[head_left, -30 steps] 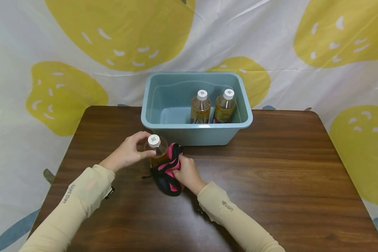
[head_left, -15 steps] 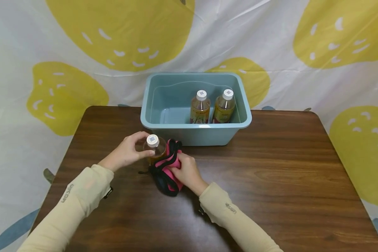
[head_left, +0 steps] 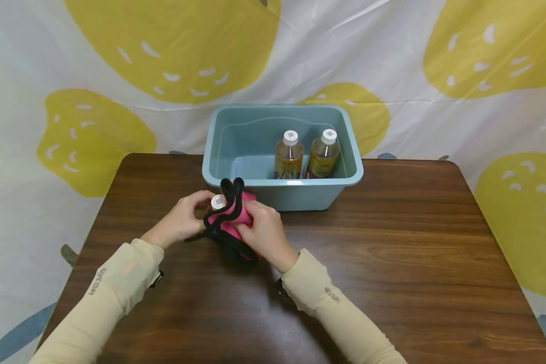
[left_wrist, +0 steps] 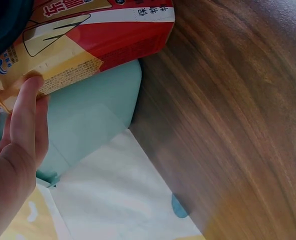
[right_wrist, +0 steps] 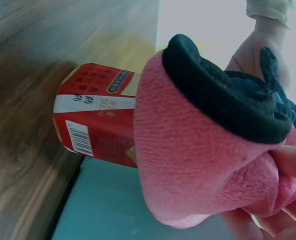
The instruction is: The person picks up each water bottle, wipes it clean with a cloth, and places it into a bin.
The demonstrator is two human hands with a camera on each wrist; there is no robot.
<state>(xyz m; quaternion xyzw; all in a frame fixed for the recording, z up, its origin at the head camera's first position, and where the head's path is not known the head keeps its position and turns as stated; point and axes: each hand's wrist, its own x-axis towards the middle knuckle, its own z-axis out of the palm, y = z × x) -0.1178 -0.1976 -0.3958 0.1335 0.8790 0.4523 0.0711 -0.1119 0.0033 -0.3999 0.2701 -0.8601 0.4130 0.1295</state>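
A bottle with a white cap (head_left: 218,202) stands upright on the table in front of the bin; its red and yellow label (left_wrist: 123,37) shows in the left wrist view. My left hand (head_left: 182,218) holds it near the top, fingers curved round its side. My right hand (head_left: 267,233) grips a folded pink cloth (head_left: 242,216) with black edging against the bottle's right side, covering part of its upper body. Seen from the right wrist, the pink cloth (right_wrist: 198,155) lies over the upper part of the bottle (right_wrist: 95,115).
Behind the hands a light blue bin (head_left: 282,196) stands on the brown table (head_left: 391,242). Inside its right half are two capped bottles, one (head_left: 288,159) beside the other (head_left: 322,157). A patterned curtain (head_left: 173,121) hangs behind the table.
The right hand has raised the cloth and moved it up and left, so that it now overlaps the front of the bottle near the cap. The left hand has stayed nearly still.
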